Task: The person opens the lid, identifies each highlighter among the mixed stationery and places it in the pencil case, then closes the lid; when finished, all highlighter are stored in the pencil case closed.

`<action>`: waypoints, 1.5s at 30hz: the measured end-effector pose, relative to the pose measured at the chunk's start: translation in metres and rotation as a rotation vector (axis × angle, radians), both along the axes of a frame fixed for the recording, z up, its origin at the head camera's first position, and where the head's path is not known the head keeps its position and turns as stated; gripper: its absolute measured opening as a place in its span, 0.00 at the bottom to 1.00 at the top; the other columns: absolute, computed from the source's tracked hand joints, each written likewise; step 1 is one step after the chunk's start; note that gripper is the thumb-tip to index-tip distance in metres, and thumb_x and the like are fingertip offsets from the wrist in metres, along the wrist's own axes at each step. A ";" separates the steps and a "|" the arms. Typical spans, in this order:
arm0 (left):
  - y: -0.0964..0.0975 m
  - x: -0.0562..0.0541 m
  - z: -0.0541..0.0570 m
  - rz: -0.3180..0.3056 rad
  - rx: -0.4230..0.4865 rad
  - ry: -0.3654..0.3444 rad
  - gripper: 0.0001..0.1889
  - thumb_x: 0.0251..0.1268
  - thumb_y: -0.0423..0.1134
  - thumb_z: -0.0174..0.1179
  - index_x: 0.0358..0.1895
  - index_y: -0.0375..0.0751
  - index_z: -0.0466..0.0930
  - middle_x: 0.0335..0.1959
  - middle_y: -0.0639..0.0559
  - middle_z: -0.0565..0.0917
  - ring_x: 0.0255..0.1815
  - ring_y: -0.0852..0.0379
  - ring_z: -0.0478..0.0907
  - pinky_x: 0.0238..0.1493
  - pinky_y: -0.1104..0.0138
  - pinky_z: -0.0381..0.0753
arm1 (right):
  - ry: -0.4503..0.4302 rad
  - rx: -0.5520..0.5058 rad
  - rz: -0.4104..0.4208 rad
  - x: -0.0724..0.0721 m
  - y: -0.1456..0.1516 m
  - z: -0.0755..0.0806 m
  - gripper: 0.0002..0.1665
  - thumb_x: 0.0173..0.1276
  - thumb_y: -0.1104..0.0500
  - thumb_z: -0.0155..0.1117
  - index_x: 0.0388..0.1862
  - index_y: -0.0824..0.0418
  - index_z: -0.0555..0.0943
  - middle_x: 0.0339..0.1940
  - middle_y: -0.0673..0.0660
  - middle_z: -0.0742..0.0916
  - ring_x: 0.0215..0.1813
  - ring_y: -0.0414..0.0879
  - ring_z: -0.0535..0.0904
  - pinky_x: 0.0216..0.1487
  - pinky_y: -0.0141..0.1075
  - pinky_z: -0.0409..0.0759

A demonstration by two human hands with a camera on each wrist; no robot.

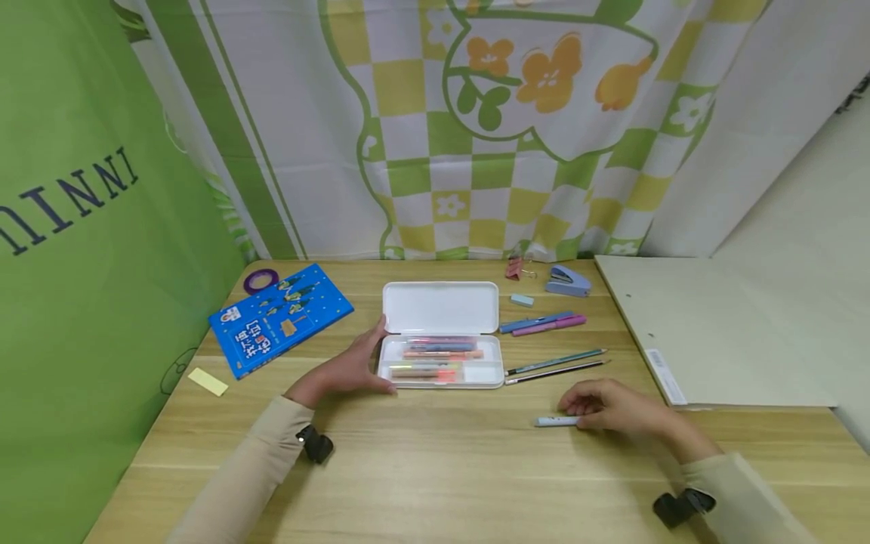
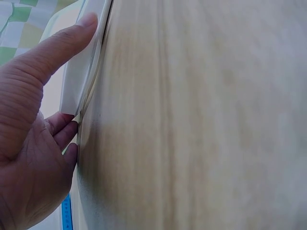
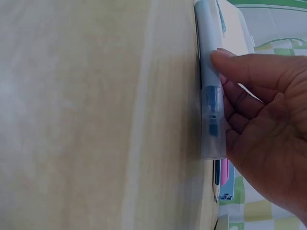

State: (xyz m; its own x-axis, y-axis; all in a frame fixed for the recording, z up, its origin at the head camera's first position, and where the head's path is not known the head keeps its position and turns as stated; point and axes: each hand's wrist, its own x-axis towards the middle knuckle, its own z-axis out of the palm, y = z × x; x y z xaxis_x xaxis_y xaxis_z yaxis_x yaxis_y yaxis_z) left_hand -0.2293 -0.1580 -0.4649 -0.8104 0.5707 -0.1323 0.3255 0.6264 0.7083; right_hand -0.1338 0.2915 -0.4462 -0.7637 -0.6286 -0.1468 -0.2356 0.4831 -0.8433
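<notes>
A white pencil case (image 1: 484, 375) lies with its lid (image 1: 440, 307) flipped back. Inside are several pens and highlighters (image 1: 443, 353). My left hand (image 1: 350, 368) holds the case's left end, the thumb (image 2: 72, 43) along its front wall and the fingers round the far side. Off to the right of the case, my right hand (image 1: 615, 408) pinches a pale blue highlighter (image 1: 556, 421) between thumb and fingers. Its clear cap (image 3: 213, 134), with a blue tip inside, points toward me in the right wrist view. The highlighter is low over the table.
Two pencils (image 1: 557, 366), a blue pen (image 1: 537, 322) and a purple pen (image 1: 549, 326) lie right of the case. Behind them are an eraser (image 1: 522, 300), a binder clip (image 1: 514, 269) and a stapler (image 1: 568, 280). A blue book (image 1: 282, 320), purple tape (image 1: 260, 281) and yellow sticky notes (image 1: 208, 381) lie left; a large board (image 1: 720, 332) right.
</notes>
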 end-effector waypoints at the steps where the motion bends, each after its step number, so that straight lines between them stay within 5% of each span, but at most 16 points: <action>1: 0.000 0.000 0.000 0.000 -0.001 0.002 0.69 0.42 0.54 0.75 0.75 0.41 0.26 0.75 0.38 0.45 0.75 0.41 0.39 0.70 0.47 0.47 | 0.003 -0.001 0.001 0.000 0.000 0.000 0.12 0.60 0.68 0.64 0.44 0.69 0.80 0.37 0.56 0.83 0.38 0.41 0.77 0.40 0.31 0.78; 11: 0.000 0.000 0.000 -0.002 -0.003 0.004 0.69 0.42 0.53 0.75 0.75 0.40 0.26 0.75 0.38 0.44 0.75 0.40 0.39 0.70 0.47 0.47 | 0.138 -0.014 0.011 -0.013 -0.015 0.007 0.08 0.62 0.69 0.62 0.40 0.65 0.83 0.37 0.54 0.85 0.38 0.37 0.77 0.38 0.32 0.78; 22: 0.000 -0.001 0.000 0.009 -0.020 -0.015 0.69 0.41 0.56 0.75 0.75 0.43 0.26 0.75 0.40 0.49 0.75 0.43 0.40 0.71 0.49 0.48 | 0.220 0.044 0.018 -0.063 -0.107 0.036 0.10 0.66 0.67 0.60 0.44 0.62 0.84 0.41 0.54 0.85 0.42 0.43 0.78 0.41 0.35 0.78; 32: -0.001 -0.002 -0.004 -0.001 -0.017 -0.007 0.69 0.41 0.56 0.74 0.75 0.43 0.25 0.74 0.41 0.52 0.75 0.44 0.41 0.71 0.49 0.48 | 0.286 0.028 0.056 -0.087 -0.188 0.024 0.08 0.60 0.70 0.64 0.39 0.65 0.85 0.36 0.55 0.87 0.39 0.41 0.80 0.41 0.30 0.78; 45: 0.000 -0.002 -0.001 0.002 -0.020 -0.010 0.70 0.41 0.58 0.74 0.75 0.43 0.25 0.75 0.41 0.49 0.75 0.43 0.41 0.70 0.48 0.48 | 0.323 0.107 -0.003 -0.087 -0.207 0.010 0.09 0.54 0.70 0.64 0.34 0.63 0.87 0.33 0.51 0.87 0.38 0.39 0.79 0.41 0.30 0.76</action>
